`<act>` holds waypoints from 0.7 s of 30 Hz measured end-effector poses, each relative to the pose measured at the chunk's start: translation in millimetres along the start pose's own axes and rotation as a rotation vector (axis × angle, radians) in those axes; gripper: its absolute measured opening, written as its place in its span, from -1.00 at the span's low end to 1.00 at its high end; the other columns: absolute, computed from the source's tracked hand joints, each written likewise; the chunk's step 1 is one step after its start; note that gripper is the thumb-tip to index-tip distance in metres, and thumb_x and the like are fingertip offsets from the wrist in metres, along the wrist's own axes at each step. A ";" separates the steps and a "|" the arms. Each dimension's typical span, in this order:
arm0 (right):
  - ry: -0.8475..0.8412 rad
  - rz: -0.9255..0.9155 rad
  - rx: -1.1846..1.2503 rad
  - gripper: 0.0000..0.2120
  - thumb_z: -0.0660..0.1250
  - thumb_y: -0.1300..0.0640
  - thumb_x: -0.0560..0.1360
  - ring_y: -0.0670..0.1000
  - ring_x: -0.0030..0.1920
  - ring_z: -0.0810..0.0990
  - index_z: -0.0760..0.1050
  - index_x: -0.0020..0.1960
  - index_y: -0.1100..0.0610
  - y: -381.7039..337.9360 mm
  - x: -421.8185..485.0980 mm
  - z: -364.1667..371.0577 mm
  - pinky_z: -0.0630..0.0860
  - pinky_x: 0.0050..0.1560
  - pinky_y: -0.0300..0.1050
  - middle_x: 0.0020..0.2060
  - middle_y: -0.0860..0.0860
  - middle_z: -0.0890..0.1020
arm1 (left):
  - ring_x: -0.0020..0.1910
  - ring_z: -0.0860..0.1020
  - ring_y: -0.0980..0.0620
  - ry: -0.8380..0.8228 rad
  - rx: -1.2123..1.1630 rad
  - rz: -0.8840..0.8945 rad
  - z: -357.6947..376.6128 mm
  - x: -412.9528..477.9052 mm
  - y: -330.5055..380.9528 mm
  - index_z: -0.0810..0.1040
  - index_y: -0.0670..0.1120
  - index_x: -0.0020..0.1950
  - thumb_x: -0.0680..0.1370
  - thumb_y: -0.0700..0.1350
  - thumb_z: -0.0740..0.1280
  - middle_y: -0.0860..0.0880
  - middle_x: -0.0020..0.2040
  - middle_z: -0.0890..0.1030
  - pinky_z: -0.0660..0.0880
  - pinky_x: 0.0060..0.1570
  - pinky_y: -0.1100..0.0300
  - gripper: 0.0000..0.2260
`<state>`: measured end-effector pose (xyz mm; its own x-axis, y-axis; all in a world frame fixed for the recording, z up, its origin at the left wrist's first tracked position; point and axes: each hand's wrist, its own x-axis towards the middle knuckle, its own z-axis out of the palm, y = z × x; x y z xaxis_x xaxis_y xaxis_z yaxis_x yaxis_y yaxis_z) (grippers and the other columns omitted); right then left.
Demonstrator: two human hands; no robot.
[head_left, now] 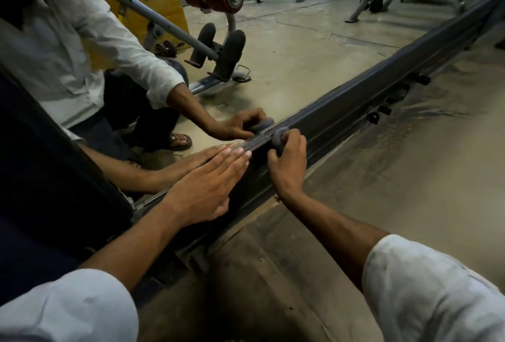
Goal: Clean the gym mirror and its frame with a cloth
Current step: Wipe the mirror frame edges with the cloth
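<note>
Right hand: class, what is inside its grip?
A wadded grey cloth pokes out above the curled fingers of the right hand, against the dark mirror frame. The rest of the cloth is hidden inside the fist.

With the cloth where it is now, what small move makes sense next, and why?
Probably slide the cloth along the frame, away from the left hand. The right hand grips the bunched cloth against the frame's upper edge at the mirror, the left hand lies flat beside it, and a long stretch of frame runs on ahead.
</note>
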<state>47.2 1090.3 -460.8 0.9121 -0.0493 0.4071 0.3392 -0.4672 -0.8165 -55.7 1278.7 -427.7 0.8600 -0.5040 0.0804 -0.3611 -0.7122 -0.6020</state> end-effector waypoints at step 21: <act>-0.329 -0.600 0.047 -0.59 0.42 0.23 0.49 0.17 0.17 0.53 0.44 0.31 0.10 75.8 73.8 -36.3 0.67 -0.10 0.19 0.22 0.05 0.40 | 0.72 0.03 -0.21 -0.072 0.100 -0.036 -9.1 5.5 3.3 0.07 -0.24 0.72 0.58 -0.02 0.34 -0.24 0.73 0.02 0.10 0.66 -0.15 -0.20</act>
<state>131.8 1019.2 -477.8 0.5835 0.4798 0.6552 0.8103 -0.2907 -0.5088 -55.5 1269.1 -422.0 0.8967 -0.4399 0.0486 -0.2945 -0.6750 -0.6765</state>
